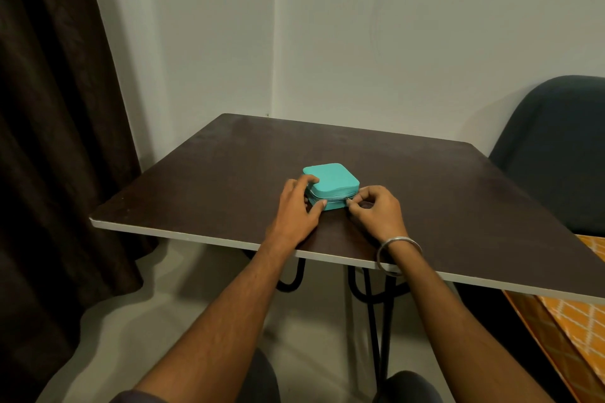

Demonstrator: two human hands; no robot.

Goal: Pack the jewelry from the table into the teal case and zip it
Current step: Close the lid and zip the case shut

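On table point(229, 154): one teal case point(331, 180) (lid down), near front edge. Two hands: left hand point(296, 206) fingers spread, clasping case's side; right hand point(376, 211) fingertips pinched at zipper point(346, 200).

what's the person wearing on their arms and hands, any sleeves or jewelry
Both forearms are bare, with no sleeves over them and no gloves. The right wrist carries a plain, thin silver-coloured metal bangle, smooth and round with no visible markings. The left hand and right hand show no rings that can be made out. A dark sleeve edge may sit at the bottom, unclear.
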